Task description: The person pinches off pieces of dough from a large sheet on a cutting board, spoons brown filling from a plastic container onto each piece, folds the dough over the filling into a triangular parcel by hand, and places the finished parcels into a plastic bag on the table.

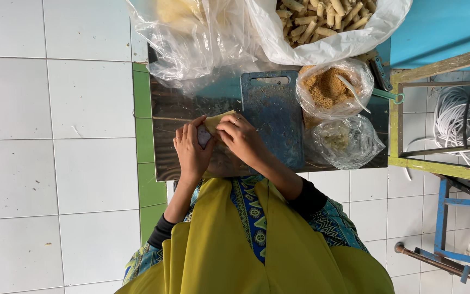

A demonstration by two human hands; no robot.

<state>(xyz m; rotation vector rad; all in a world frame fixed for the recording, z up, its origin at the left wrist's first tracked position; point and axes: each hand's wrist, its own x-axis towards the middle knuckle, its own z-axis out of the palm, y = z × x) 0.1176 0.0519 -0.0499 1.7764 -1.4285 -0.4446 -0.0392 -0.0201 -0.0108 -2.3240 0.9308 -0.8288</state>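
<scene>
While both hands meet near the middle of the frame, the left hand (191, 149) and right hand (241, 139) have their fingers closed on a pale yellow wrapper (217, 120), pinching it from either side just above the metal surface (164, 163). Right beside them lies a blue cutting board (273, 117). Further right sit a clear bag of brown crumbs (327, 87) (a white spoon (353, 92) stands in it) and a smaller bag of greenish filling (344, 140). At the top edge, a white bag of finished rolls (322, 22) rests beside crumpled clear plastic (191, 43).
</scene>
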